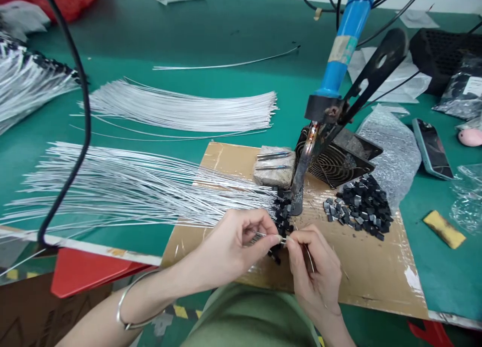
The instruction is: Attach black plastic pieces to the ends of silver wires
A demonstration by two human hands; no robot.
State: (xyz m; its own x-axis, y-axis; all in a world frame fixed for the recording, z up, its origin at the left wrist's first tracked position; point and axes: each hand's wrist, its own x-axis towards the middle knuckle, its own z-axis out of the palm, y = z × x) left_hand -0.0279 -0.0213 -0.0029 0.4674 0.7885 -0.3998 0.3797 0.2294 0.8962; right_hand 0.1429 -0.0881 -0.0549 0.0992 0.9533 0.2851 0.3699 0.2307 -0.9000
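My left hand (244, 244) is closed, its thumb and forefinger pinching the end of a white wire. Close against it, my right hand (314, 261) pinches a thin silvery wire, which curves down past the fingers and looks like solder wire. The fingertips meet at a small pale end; its exact shape is too small to tell. Just above them, a clamped soldering iron (335, 61) points down at the cardboard (369, 271). Beside the left fingers lie black connectors (282, 214) on the ends of many white wires (150, 191).
A pile of loose black connectors (361, 206) lies to the right, near a fan (331, 161). A grey block (273, 174) carries metal tips. Behind lies a white wire bundle (184, 106). A phone (433, 148) and yellow sponge (444, 229) sit right. A black cable (85, 111) hangs left.
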